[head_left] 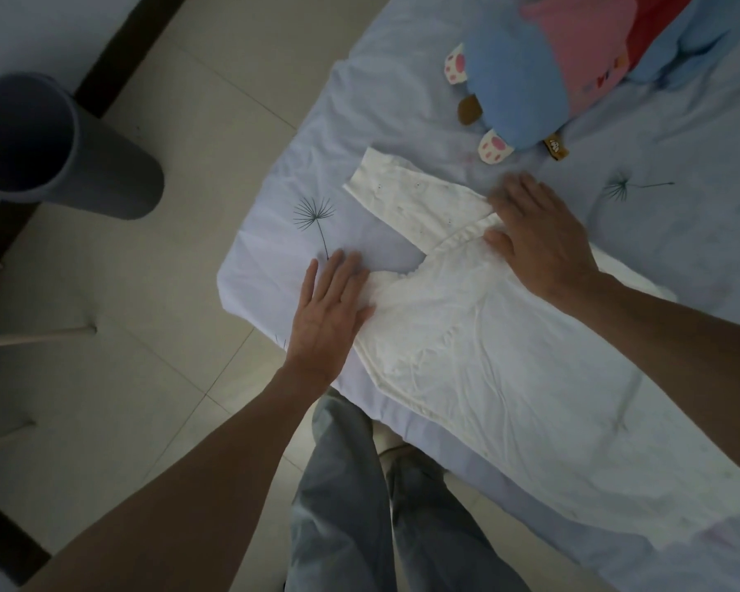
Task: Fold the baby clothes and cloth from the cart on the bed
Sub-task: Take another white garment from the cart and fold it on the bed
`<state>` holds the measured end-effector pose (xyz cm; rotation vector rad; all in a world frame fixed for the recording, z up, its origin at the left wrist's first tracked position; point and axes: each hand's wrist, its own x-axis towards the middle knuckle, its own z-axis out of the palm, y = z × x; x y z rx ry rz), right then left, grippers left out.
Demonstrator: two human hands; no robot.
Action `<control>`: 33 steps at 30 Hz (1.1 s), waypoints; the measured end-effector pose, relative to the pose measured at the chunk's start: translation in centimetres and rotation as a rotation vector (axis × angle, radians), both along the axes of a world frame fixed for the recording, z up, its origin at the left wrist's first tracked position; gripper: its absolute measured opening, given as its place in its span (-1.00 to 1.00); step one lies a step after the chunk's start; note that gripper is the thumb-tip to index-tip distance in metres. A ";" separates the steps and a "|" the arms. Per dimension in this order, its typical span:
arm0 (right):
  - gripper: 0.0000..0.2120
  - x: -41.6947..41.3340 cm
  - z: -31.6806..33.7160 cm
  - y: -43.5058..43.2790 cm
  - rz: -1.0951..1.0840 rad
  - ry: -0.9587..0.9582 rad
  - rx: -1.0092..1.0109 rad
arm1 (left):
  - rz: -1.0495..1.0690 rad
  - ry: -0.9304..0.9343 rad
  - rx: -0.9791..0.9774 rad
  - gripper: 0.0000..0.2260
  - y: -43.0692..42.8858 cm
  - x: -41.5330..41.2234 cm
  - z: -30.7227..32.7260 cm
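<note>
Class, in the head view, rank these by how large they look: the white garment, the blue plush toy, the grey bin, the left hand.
1. white garment
2. blue plush toy, partly cut off
3. grey bin, looks close to the toy; unsure
4. left hand

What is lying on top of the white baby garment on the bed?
Both hands lie flat on the white cotton baby garment: left hand at its edge, right hand by the sleeve. The fabric beneath the palms is hidden.

Light: dim, soft, brightest on the white garment (509,356)
Corners: dark
Edges: wide-angle bending
Focus: slightly soft throughout
</note>
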<state>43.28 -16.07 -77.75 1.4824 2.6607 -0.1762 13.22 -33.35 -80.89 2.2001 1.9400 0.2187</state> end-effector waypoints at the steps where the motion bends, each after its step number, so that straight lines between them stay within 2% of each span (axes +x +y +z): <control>1: -0.57 -0.1 0.1 -0.1 0.004 0.012 0.012 | 0.019 -0.015 0.008 -0.64 0.1 0.1 0.1; 7: -0.80 -0.2 0.1 -0.3 -0.009 0.051 0.036 | 0.113 -0.007 0.050 -0.83 1.5 0.2 0.7; 18: -0.80 -0.1 -0.2 -0.4 -0.030 0.068 0.046 | 0.122 0.011 0.047 -0.74 2.0 -0.2 0.0; 27: -0.73 -0.5 0.1 0.4 -0.064 0.100 0.058 | 0.144 0.006 0.071 -0.83 2.2 -0.5 0.4; 33: -0.82 -1.0 0.6 0.8 -0.092 0.111 0.060 | 0.171 0.013 0.071 -0.87 2.3 -0.8 0.4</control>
